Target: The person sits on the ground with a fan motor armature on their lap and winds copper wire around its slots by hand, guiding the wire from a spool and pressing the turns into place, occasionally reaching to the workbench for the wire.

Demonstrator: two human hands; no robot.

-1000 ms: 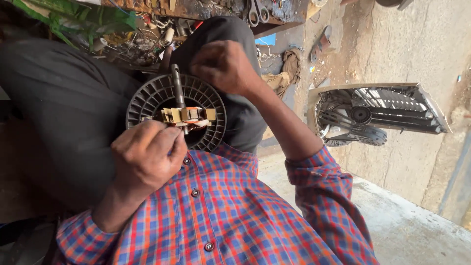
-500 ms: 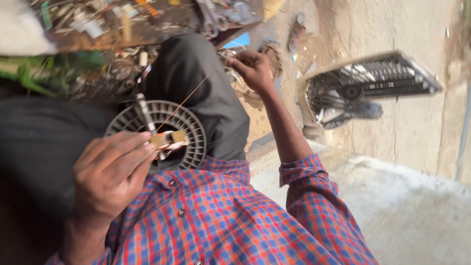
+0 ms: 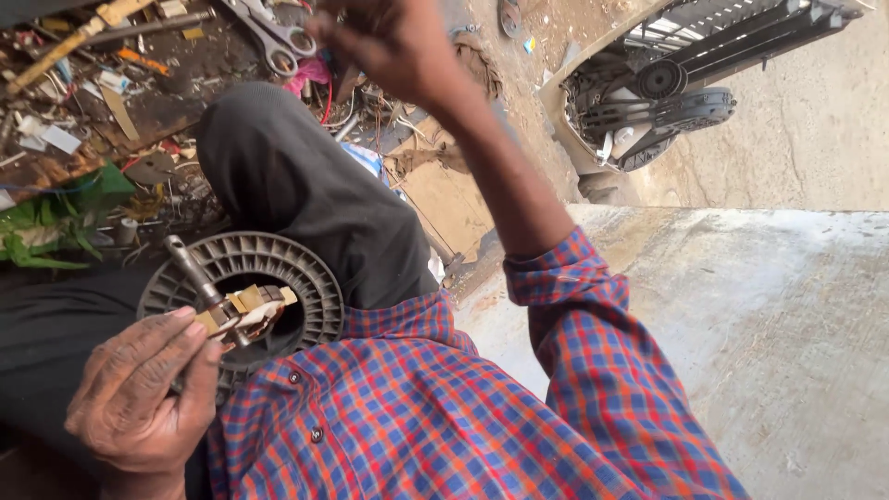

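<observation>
Pale grey rough concrete slab (image 3: 778,333) filled right side, in bright daylight. Beyond it lay brown dusty earth ground (image 3: 519,83). Cluttered dark workbench with metal scraps (image 3: 102,102) stood at upper left. Grey slatted plastic housing (image 3: 685,74) lay at top right.

Single head-worn cam, looking steeply down the wearer's own front; frame appears inverted, w/ the checked shirt (image 3: 417,417) filling the bottom edge and the dark-trousered knee (image 3: 296,185) above it; very close range, lap and forearms dominating the centre; left hand (image 3: 139,389) sits lower left by the round grey fan wheel (image 3: 245,296), right hand (image 3: 389,42) cut by the top edge; view tilts outward to take in cluttered ground w/ scissors (image 3: 273,32) upper left, a fan housing (image 3: 667,83) upper right, pale concrete (image 3: 787,324) at right; only one view, so no overlap w/ another cam.
</observation>
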